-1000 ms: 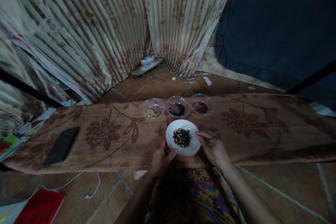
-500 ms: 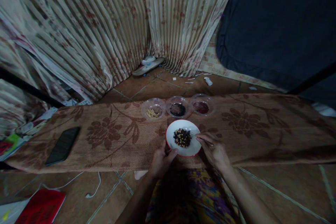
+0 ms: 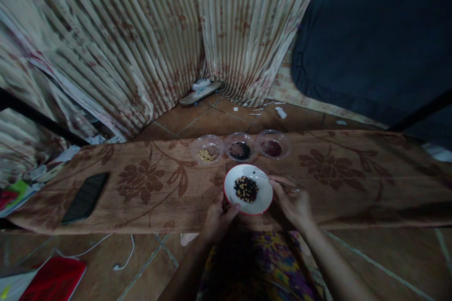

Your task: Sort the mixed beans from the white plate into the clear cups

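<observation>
A white bowl with a red rim sits near the front of the cloth-covered table. Inside it lies a heap of mixed dark and yellow beans. My left hand grips the bowl's left edge, thumb over the rim. In my right hand is a fork, its tines over the upper right inside of the bowl, with one dark bean beside them. Behind the bowl stand three clear plastic bowls: one with yellow beans, one with black beans, one with dark red beans.
A dark phone lies on the left of the brown flowered tablecloth. Beyond the table are a skateboard and small litter on the tiled floor. A white cable and a red packet lie below at left.
The fork has moved from the bean heap up toward the bowl's upper right rim, and my right hand has shifted slightly right. My left hand still holds the bowl.
</observation>
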Tool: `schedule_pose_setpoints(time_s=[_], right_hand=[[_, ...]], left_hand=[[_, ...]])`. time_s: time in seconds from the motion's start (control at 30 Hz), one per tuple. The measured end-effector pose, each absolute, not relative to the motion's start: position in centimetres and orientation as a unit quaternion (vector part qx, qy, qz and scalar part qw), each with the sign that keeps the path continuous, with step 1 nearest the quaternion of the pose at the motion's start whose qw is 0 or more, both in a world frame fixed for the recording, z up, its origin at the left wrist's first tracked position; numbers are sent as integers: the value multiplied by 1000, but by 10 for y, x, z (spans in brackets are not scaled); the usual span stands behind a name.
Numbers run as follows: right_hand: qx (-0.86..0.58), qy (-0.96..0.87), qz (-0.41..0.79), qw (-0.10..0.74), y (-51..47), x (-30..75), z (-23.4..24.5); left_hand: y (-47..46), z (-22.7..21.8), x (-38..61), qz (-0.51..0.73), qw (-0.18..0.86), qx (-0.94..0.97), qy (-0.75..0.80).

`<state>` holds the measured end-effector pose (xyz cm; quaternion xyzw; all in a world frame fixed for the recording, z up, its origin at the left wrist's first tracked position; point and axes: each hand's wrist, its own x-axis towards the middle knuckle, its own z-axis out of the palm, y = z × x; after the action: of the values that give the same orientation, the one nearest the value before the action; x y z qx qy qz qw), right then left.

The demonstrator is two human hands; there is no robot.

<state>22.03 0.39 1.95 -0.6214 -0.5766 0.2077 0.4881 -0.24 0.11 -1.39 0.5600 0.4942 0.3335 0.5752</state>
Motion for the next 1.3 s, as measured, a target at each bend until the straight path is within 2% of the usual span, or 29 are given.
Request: schedule_pose_setpoints(time_s=[0.23, 0.4, 0.57, 0.8, 0.97, 1.3], right_hand=[[-577, -539, 196, 582, 58, 206, 40], [-587, -505, 176, 608, 55, 208, 37], [-619, -471, 213, 592, 26, 217, 24], [-639, -499, 269, 520, -3, 227, 6], [-649, -550, 262, 457, -11, 229, 2], [-648, -582, 242, 427, -9, 226, -3]], left_hand=[[1, -15, -3, 339, 561, 575, 490], [1, -11, -2, 353, 578, 560, 478], [1, -15, -1, 354, 589, 549, 476], [1, -16, -2, 353, 577, 555, 485], [1, -14, -2, 356, 575, 559, 479], [1, -14, -1, 348, 569, 562, 490]])
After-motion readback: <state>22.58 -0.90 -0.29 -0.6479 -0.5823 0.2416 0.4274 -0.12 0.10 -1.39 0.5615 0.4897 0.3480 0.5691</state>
